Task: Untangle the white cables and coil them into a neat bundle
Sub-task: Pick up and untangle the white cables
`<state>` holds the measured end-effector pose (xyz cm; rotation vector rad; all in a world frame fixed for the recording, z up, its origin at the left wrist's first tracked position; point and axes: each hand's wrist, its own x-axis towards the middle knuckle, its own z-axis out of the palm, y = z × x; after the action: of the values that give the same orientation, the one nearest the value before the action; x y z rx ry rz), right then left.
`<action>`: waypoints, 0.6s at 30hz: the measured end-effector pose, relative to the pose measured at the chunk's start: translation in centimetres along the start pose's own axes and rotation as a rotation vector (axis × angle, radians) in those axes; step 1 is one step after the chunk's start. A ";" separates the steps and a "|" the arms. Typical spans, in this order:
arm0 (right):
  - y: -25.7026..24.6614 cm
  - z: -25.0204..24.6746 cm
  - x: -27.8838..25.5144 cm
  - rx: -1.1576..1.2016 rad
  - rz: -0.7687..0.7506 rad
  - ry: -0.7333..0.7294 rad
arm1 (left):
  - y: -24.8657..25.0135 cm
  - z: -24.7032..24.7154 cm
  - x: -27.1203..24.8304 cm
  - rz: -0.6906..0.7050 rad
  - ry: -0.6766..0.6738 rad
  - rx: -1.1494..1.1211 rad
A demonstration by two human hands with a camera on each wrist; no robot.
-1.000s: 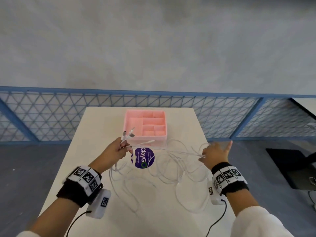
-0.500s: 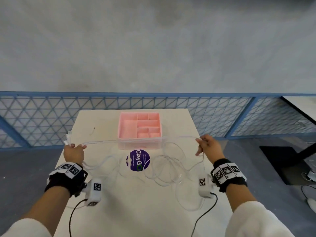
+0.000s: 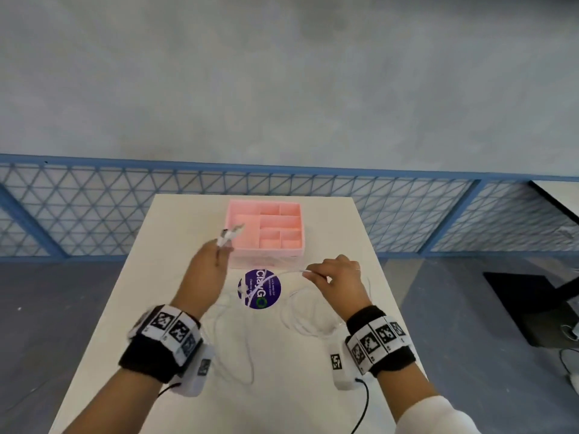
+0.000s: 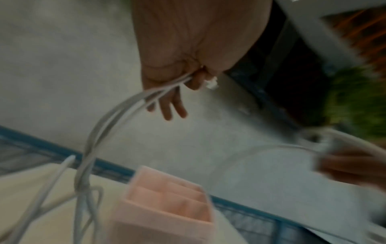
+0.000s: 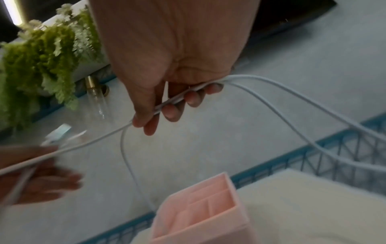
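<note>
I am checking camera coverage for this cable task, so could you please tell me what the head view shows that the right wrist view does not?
Only the head view shows the purple round sticker on the white table, the slack cable loops lying around it, and both wrist bands. Only the right wrist view shows the right hand's fingers curled round the white cables from below, plus a green plant behind. Both show the pink organizer tray, the left hand holding the cable ends, and the right hand.
</note>
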<state>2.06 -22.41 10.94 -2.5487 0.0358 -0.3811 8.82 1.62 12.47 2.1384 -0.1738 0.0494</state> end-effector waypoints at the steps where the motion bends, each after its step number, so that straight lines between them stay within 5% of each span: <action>1: -0.8 0.7 0.1 0.039 0.011 -0.013 | 1.7 1.9 -0.9 0.028 -0.169 -0.040; 4: -2.3 1.5 0.3 0.075 0.002 -0.023 | 3.7 5.8 -2.9 0.106 -0.385 -0.039; 8: -1.6 0.3 0.3 0.010 -0.010 -0.023 | 2.9 5.2 -2.3 0.224 -0.096 0.454; 10: -0.7 -0.2 -0.2 -0.024 0.009 -0.048 | 2.4 4.1 -1.3 0.306 -0.096 0.418; 15: -0.7 0.2 -0.5 0.064 0.025 -0.130 | 4.1 5.3 -2.3 0.324 -0.521 0.187; 18: -0.3 -0.4 -0.2 0.179 0.101 -0.214 | 3.8 6.4 -2.1 0.244 -0.602 0.067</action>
<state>1.72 -22.35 11.40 -2.3854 0.0481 -0.0673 6.03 -5.52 11.92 2.1314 -0.7910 -0.4561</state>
